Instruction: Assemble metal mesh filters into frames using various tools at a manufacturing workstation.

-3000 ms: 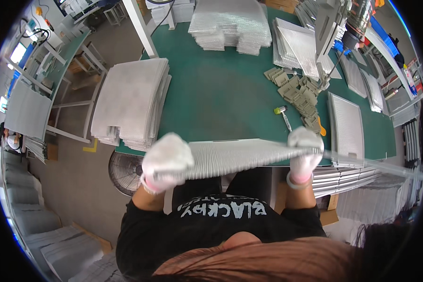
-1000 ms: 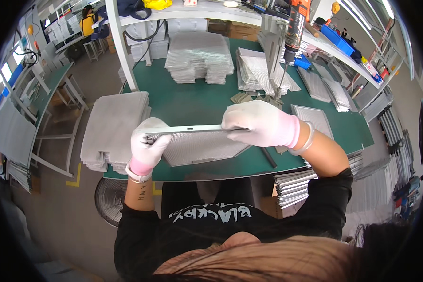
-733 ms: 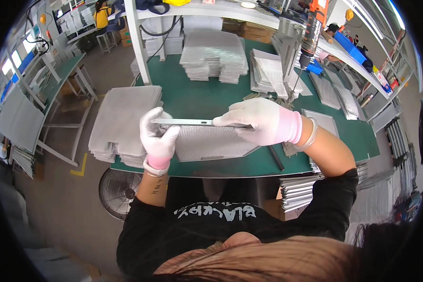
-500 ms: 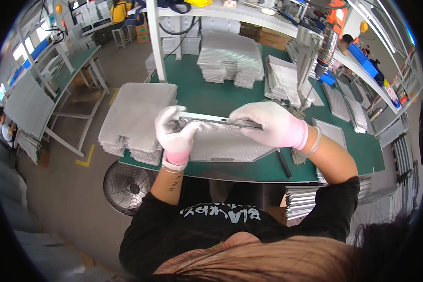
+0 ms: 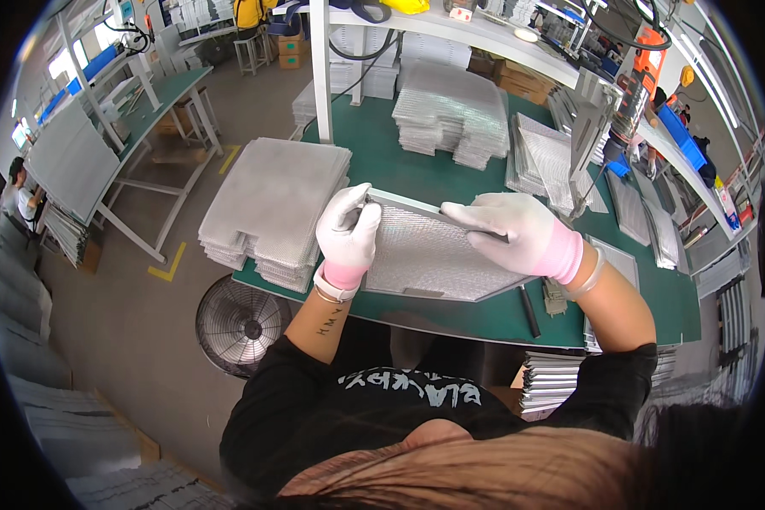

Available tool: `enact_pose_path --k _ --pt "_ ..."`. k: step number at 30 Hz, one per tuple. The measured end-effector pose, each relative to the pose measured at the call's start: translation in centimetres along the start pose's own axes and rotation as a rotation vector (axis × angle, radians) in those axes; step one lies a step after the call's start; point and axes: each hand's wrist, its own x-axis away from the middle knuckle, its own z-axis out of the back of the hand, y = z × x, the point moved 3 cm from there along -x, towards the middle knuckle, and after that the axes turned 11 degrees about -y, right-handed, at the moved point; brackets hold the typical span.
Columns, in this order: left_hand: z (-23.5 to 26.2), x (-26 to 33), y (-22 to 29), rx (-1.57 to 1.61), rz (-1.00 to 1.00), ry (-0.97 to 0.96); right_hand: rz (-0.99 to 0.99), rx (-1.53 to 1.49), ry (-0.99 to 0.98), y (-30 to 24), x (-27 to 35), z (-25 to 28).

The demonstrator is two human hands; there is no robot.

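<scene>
A rectangular mesh filter panel [image 5: 429, 259] in a thin grey metal frame is held tilted above the green table. My left hand [image 5: 348, 229], in a white glove with a pink cuff, grips its upper left corner, fingers curled round the frame. Along the upper right edge, my right hand [image 5: 518, 234], gloved alike, pinches the frame between thumb and fingers. The panel's mesh face shows below both hands, with its lower edge near the table's front. Right of that edge lies a black rod-like tool [image 5: 529, 310], beside small metal pieces [image 5: 554, 297].
Stacked mesh sheets [image 5: 285, 191] stand on the left of the green table [image 5: 370, 170], with another stack [image 5: 450, 110] at the back. An orange power driver [image 5: 650, 64] hangs at the right. Framed panels [image 5: 552, 382] are piled below the front edge. A fan [image 5: 245, 327] stands on the floor.
The panel has tipped so that more of its mesh face shows. Both hands still hold its frame; my right fingers are straighter. The whole view has shifted.
</scene>
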Motion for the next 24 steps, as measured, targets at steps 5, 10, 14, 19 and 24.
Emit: enact_pose_path --k 5,10,14,19,24 --pt "-0.9 -1.0 0.9 0.254 0.091 0.037 -0.016 0.044 0.025 0.0 -0.3 0.2" --pt "0.1 -0.8 -0.5 0.013 -0.118 -0.148 -0.065 -0.002 -0.119 -0.7 -2.6 1.6" --pt "0.3 0.4 -2.2 -0.051 -0.196 -0.160 -0.164 -0.063 -0.078 -0.6 -3.9 -0.2" --pt "0.9 1.4 -2.5 -0.050 -0.090 -0.120 -0.049 0.036 -0.113 -0.4 -3.9 -0.8" --pt "1.0 1.6 -2.2 -0.026 -0.143 -0.102 0.122 0.096 -0.029 -0.2 -3.6 -1.3"
